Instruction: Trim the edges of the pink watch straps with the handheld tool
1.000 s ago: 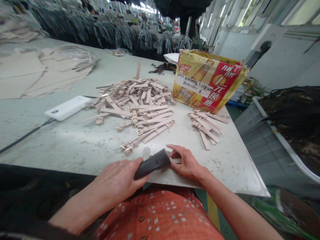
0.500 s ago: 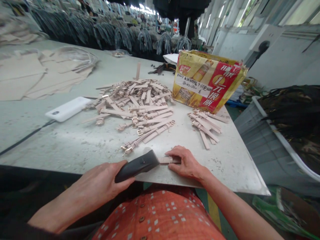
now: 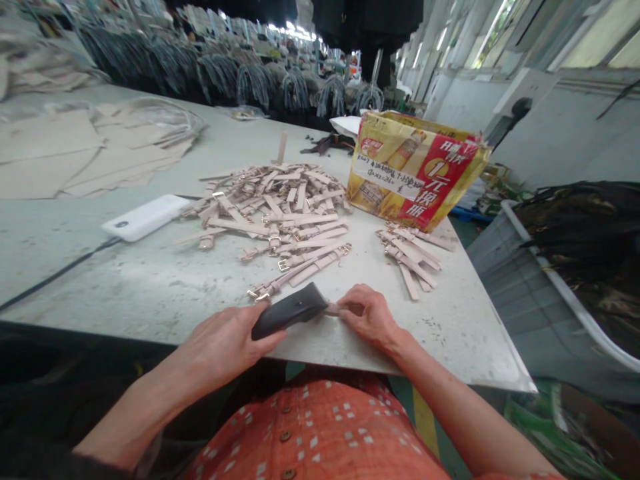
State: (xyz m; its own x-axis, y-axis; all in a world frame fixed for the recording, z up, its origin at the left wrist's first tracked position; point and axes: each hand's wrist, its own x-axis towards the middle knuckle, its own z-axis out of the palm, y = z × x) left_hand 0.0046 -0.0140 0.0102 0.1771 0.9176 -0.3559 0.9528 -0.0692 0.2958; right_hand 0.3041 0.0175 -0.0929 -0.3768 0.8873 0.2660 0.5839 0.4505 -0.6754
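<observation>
My left hand [image 3: 227, 339] is wrapped round a black handheld tool [image 3: 291, 311] shaped like a hair clipper, its wide end pointing right. Between that end and my right hand [image 3: 373, 320] shows a short piece of a beige strap [image 3: 333, 309]. The fingers of my right hand pinch this strap just above the table near its front edge; most of it is hidden by the fingers and the tool. Beyond my hands lies a large heap of beige buckle straps [image 3: 295, 193]. A smaller pile of straps [image 3: 413, 257] is off to the right.
A yellow and red cardboard box [image 3: 415, 173] stands behind the small pile. On the left, a white device [image 3: 145, 217] with a dark cord lies on the table [image 3: 150, 287], with flat beige pieces [image 3: 50, 153] beyond. A grey bin [image 3: 520, 267] of dark material stands right.
Both hands have shifted slightly up and away from the table's front edge, with the tool. Less of the strap shows, and my right fingers are closer together on it.
</observation>
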